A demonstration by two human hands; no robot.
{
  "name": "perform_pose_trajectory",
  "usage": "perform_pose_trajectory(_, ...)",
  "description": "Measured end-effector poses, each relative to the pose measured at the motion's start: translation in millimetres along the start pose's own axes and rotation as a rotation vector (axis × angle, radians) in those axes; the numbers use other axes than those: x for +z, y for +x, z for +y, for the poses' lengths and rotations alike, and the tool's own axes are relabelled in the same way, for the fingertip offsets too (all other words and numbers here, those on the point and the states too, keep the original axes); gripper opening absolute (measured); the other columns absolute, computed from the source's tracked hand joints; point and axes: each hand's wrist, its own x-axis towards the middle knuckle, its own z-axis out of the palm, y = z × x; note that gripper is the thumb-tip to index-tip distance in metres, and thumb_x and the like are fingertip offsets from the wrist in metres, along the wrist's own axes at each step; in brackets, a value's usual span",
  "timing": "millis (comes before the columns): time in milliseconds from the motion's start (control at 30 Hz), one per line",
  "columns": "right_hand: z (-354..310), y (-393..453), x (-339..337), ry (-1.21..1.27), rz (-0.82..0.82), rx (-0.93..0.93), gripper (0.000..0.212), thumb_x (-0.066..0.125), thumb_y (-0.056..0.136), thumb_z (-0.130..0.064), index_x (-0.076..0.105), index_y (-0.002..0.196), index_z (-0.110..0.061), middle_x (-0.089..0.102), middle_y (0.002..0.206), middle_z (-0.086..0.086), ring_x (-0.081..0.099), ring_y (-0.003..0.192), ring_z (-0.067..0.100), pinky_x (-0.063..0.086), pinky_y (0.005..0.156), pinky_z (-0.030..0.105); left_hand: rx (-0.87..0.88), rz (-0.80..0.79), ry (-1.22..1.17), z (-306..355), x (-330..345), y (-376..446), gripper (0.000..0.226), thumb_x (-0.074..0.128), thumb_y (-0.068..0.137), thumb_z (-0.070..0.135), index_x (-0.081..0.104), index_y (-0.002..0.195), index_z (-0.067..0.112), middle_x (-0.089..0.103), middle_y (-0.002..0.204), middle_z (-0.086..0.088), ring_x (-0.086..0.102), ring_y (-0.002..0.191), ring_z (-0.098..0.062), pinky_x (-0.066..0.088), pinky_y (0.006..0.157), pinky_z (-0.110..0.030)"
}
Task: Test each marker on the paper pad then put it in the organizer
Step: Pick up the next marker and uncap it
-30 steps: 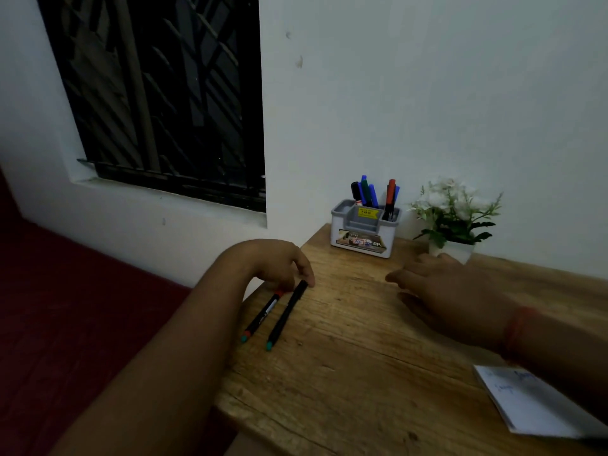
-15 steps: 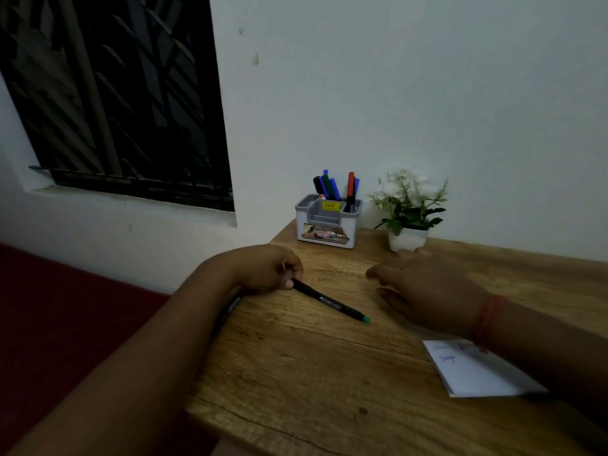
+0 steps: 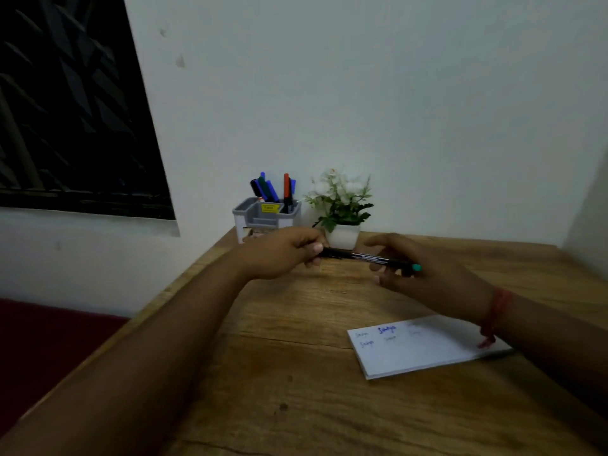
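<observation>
head | left hand (image 3: pixel 283 255) pinches black marker (image 3: pixel 365 257) mid-frame above table; right hand (image 3: pixel 424 274) curls round teal-capped end | organizer (image 3: pixel 266 216) holds several markers | paper pad (image 3: pixel 424 347) shows scribbles | this marker untested

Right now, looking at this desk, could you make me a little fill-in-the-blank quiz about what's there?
1. The left hand holds a black marker whose end cap is ____.
2. The paper pad lies on the wooden ____.
3. Beside the organizer, by the wall, stands a small potted ____.
4. The right hand wears a ____ thread at its wrist.

Missing words: teal; table; plant; red
</observation>
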Motion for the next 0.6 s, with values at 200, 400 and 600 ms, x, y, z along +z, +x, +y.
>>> perform_pose_trajectory(200, 11, -34, -20, 0.390, 0.277, 0.101, 0.012, 0.065, 0.095, -0.016, 0.071, 0.104, -0.017, 0.074, 0.086, 0.002, 0.072, 0.074, 0.011, 0.057, 0.067, 0.020, 0.092, -0.117, -0.219, 50, 62, 46, 0.022, 0.039, 0.106, 0.024, 0.059, 0.099, 0.018, 0.060, 0.085, 0.005, 0.057, 0.075, -0.002, 0.047, 0.075, -0.016)
perform_pose_trajectory(400, 35, -50, -22, 0.506, 0.357, 0.242, 0.006, 0.065, 0.094, -0.010, 0.067, 0.095, -0.005, 0.073, 0.077, 0.010, 0.065, 0.062, 0.013, 0.054, 0.058, 0.023, 0.138, -0.046, -0.404, 63, 116, 69, 0.029, 0.040, 0.106, 0.029, 0.060, 0.088, 0.019, 0.057, 0.076, 0.005, 0.051, 0.072, -0.006, 0.043, 0.075, -0.029)
perform_pose_trajectory(600, 47, -47, -9, 0.435, 0.396, 0.233, 0.004, 0.071, 0.090, -0.012, 0.070, 0.086, -0.011, 0.072, 0.070, 0.005, 0.067, 0.058, 0.014, 0.054, 0.054, 0.026, 0.114, -0.077, -0.373, 50, 127, 76, 0.035, 0.035, 0.105, 0.039, 0.064, 0.097, 0.020, 0.060, 0.077, 0.019, 0.049, 0.070, 0.000, 0.040, 0.073, -0.028)
